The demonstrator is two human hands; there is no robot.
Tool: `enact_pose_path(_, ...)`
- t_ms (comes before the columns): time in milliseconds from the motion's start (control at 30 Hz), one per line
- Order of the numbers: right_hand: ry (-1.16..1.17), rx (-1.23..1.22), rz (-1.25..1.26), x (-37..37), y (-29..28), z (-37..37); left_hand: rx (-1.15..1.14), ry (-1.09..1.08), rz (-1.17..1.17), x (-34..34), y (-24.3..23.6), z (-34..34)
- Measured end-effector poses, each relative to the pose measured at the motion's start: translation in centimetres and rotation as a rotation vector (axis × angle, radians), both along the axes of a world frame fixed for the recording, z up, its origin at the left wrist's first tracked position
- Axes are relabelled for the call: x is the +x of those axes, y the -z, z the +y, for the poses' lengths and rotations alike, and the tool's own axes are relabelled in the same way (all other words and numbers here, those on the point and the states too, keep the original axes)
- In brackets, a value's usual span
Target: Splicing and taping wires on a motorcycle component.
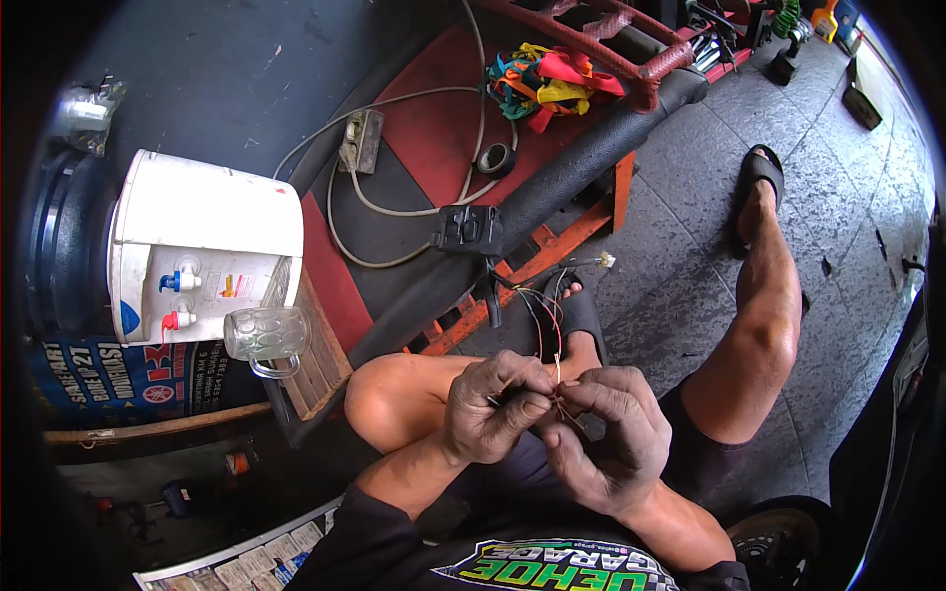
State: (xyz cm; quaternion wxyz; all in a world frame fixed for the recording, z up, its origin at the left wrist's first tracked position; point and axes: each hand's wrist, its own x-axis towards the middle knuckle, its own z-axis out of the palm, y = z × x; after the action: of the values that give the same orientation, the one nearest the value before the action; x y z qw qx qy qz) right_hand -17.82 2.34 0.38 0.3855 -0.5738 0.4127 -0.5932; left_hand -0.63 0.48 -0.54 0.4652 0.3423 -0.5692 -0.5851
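Observation:
Over my lap, my left hand (498,406) and my right hand (616,433) meet fingertip to fingertip. Both pinch the ends of thin wires (558,362), and fine loose strands stick out below the fingers. A small dark thing, too hidden to name, shows between the left fingers. The wires, some red and some pale, run up to a black handlebar switch (468,230) that rests on the padded edge of a bench. From the same harness, a white plug connector (605,260) sticks out to the right. Dark grime covers my fingers.
A white water dispenser (212,212) stands at left, with a glass mug (266,333) by its taps. On the red and black surface lie an extension socket (362,141), a tape roll (496,160) and colourful strips (552,84). An orange metal frame (572,241) stands beyond my hands.

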Motion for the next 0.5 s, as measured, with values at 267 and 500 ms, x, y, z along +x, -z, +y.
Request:
enact_pose_path(267, 0.156, -0.100, 0.188, 0.7, 0.5, 0.7, -0.028, -0.071, -0.143, -0.1, 0.1, 0.2)
enact_pose_path(500, -0.053, 0.095, 0.317, 1.1, 1.9, 2.9, 0.118, -0.160, 0.175, -1.1, 0.4, -0.2)
